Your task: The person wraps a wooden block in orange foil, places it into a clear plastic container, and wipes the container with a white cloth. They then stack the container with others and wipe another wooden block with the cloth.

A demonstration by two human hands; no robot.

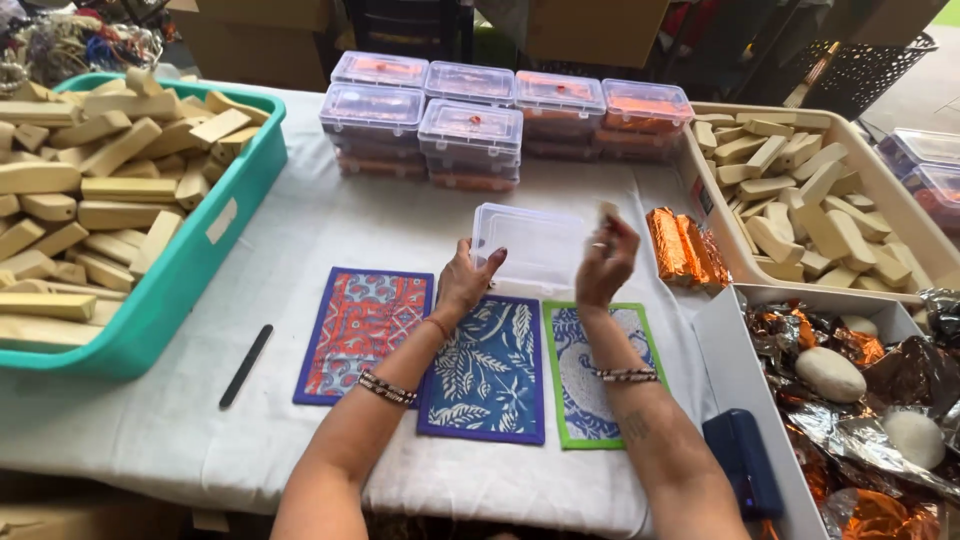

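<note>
Head view:
Around: teal bin [215,225] at the table's left edge, heaped with pale wooden blocks [85,185]; beige tray [905,225] at the right edge with more of the same; stacked clear lidded boxes [470,135] with orange contents along the far edge; white box [745,375] of crumpled foil and white stones [830,374] at the near right corner.
On the cloth: black nail file [245,366] near the left; three patterned mats near the front edge, red-orange mat [362,335], blue leaf mat [488,372], green-edged mat [570,385]; orange foil packets [685,245] just beside the beige tray; dark blue case [742,462] at the front right.
In the way: both hands cover the near corners of the clear box.
Clear box [530,250]: held over the table's middle, just beyond the mats; empty, see-through, rectangular, rounded corners.
Left hand [467,280]: clamped on the box's near left corner.
Right hand [605,262]: fingers pinched together on a small pale piece [607,211] at the box's right side.
Materials: smooth plastic, rough-cut wood, shiny foil, printed fabric, white tablecloth [120,430].
</note>
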